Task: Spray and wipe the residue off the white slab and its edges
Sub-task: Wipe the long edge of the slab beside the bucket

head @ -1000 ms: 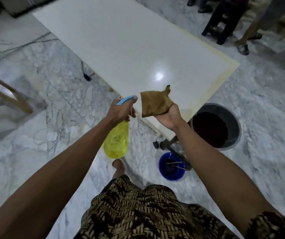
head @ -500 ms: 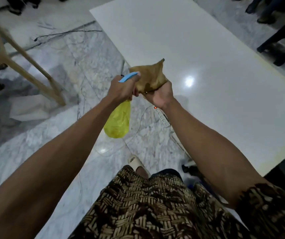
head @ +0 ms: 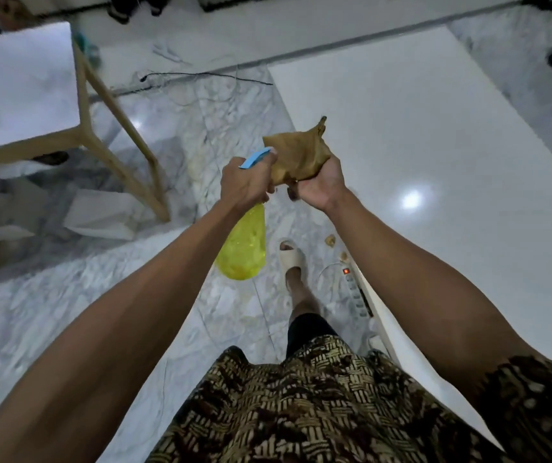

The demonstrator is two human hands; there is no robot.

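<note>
The white slab stretches along the person's right side, its near edge running down past the right arm, and nothing is touching its surface at this moment. Just off that edge, held up in the air, the brown cloth sits bunched in the right hand, fingers curled under it so a loose face of fabric is turned toward the sprayer. The left hand is wrapped round the neck of the yellow spray bottle, which hangs below the fist, with the blue nozzle aimed straight at the cloth and almost touching it. That pairing suggests the cloth is being wetted rather than the slab, probably so liquid goes where it is wanted and does not run off the edge. Below, a power strip with a lit red switch lies on the marble floor just beside the slab's edge, a fair reason to keep spray off the floor.
</note>
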